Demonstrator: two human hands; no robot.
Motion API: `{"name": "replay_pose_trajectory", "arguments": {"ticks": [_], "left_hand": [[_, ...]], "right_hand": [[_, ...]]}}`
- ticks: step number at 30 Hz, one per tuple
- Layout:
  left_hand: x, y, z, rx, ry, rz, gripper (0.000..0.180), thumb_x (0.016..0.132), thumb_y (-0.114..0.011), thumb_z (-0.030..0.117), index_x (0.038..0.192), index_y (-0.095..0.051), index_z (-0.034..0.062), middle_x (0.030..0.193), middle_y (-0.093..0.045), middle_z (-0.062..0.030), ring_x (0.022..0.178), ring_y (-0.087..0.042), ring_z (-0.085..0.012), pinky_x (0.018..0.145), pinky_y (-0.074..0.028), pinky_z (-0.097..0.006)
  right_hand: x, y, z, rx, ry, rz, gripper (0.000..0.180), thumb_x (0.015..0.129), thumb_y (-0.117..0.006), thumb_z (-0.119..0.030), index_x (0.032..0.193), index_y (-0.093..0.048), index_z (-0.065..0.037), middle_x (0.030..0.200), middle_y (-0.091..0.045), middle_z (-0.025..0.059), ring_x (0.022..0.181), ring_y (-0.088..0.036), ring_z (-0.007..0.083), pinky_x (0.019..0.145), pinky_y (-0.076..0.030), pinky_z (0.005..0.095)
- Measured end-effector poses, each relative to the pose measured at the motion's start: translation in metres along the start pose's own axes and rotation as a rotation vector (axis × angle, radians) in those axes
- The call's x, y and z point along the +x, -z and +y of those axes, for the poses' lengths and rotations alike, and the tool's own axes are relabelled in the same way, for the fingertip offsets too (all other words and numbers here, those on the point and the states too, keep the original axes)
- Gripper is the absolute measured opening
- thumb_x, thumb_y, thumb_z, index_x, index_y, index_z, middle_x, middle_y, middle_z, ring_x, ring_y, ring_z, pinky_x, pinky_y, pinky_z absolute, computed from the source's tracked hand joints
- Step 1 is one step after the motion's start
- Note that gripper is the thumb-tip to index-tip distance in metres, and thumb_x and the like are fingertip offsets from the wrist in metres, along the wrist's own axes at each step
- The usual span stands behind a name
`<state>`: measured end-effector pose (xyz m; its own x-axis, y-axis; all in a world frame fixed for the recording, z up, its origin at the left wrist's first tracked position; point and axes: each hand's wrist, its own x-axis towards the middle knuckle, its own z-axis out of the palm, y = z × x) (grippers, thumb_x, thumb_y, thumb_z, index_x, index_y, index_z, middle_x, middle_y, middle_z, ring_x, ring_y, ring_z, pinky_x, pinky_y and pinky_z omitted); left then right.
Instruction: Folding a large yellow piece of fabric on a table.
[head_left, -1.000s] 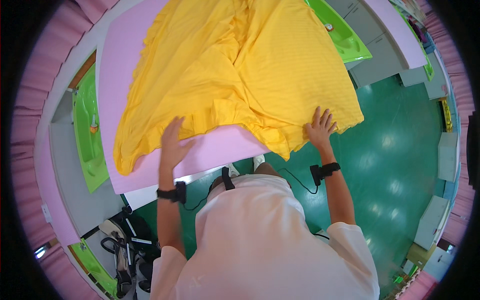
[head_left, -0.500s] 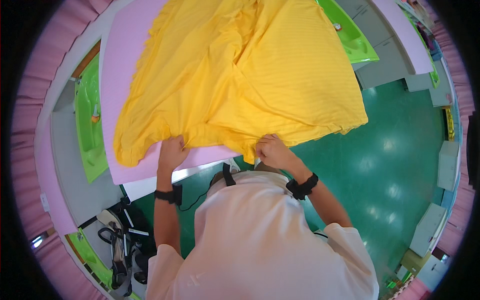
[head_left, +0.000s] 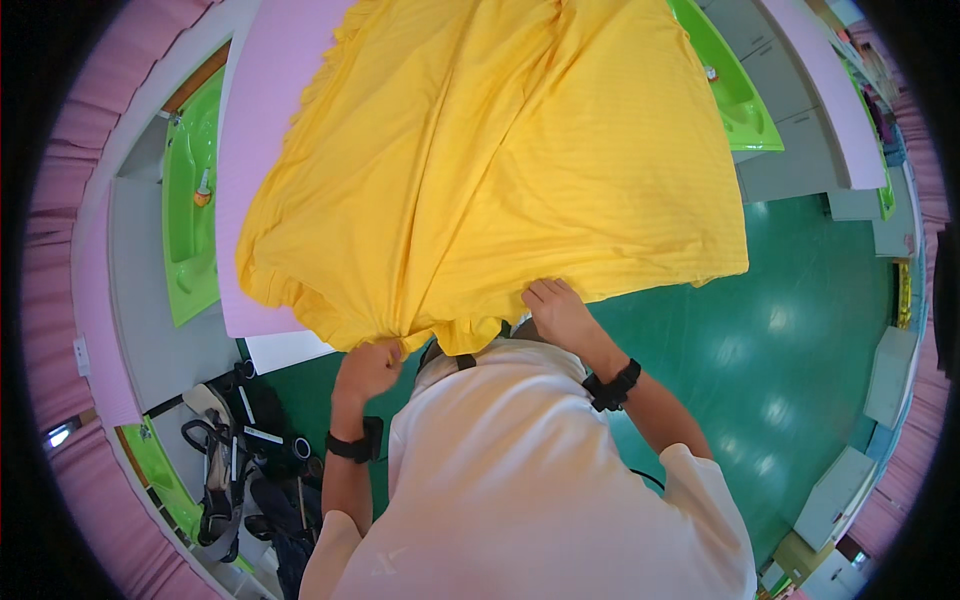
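A green floor (head_left: 790, 330) spreads under a long pink table (head_left: 262, 160), with pink curtains (head_left: 70, 180) ringing the room. A yellow cloth (head_left: 490, 170) lies across most of the table, running from twelve o'clock down to the near edge at six, where its hem hangs over and bunches in front of the person's white shirt (head_left: 520, 490).

The left hand (head_left: 368, 368), at about seven o'clock from the cloth's middle, is closed on the gathered hem, fingers curled with the fabric pinched in them. The right hand (head_left: 560, 312), at about five o'clock, rests against the hem's edge with fingers close together and bent; I cannot tell whether it truly grips the cloth or only presses it. The two hands sit near each other, with the bunched fold between them. Each wrist wears a black band (head_left: 612, 386).

At nine o'clock a bright green tray (head_left: 185, 260) sits on a grey counter beside the table, and another green tray (head_left: 735, 95) shows at two o'clock. Down at seven o'clock, bags and black straps (head_left: 225, 470) lie in a heap on the floor.
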<state>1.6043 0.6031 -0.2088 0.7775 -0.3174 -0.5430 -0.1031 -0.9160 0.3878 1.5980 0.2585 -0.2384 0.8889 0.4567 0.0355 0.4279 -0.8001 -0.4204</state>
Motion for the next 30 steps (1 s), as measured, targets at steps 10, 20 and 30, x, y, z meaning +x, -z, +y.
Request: {"name": "replay_pose_trajectory", "arguments": {"ticks": [10, 20, 30], "left_hand": [[0.045, 0.022, -0.018, 0.102, 0.072, 0.635, 0.028, 0.074, -0.065, 0.018, 0.093, -0.05, 0.0054, 0.089, -0.054, -0.0125, 0.084, -0.054, -0.0335, 0.069, -0.044, -0.043], [0.079, 0.072, -0.109, -0.004, 0.655, 0.881, 0.06, 0.076, -0.064, 0.04, 0.111, -0.038, -0.0008, 0.103, -0.054, -0.0237, 0.097, -0.054, -0.04, 0.078, -0.045, -0.047], [0.051, 0.052, -0.174, -0.084, 0.579, 0.782, 0.021, 0.08, -0.054, 0.017, 0.09, -0.053, -0.0014, 0.084, -0.062, -0.0252, 0.081, -0.06, -0.0416, 0.071, -0.048, -0.046]], "right_hand": [[-0.043, -0.008, 0.004, 0.312, -0.366, -0.025, 0.019, 0.077, -0.058, -0.016, 0.089, -0.057, -0.001, 0.088, -0.06, 0.0138, 0.086, -0.058, 0.0288, 0.076, -0.047, 0.0357], [-0.051, -0.024, 0.055, 1.724, -1.301, 0.234, 0.043, 0.083, -0.061, -0.042, 0.101, -0.055, -0.005, 0.09, -0.06, 0.0101, 0.085, -0.057, 0.0209, 0.075, -0.047, 0.0323], [-0.046, -0.037, 0.063, 1.791, -1.388, 0.47, 0.023, 0.079, -0.061, -0.023, 0.095, -0.055, -0.008, 0.084, -0.061, 0.0086, 0.081, -0.06, 0.0224, 0.077, -0.048, 0.0344]]}}
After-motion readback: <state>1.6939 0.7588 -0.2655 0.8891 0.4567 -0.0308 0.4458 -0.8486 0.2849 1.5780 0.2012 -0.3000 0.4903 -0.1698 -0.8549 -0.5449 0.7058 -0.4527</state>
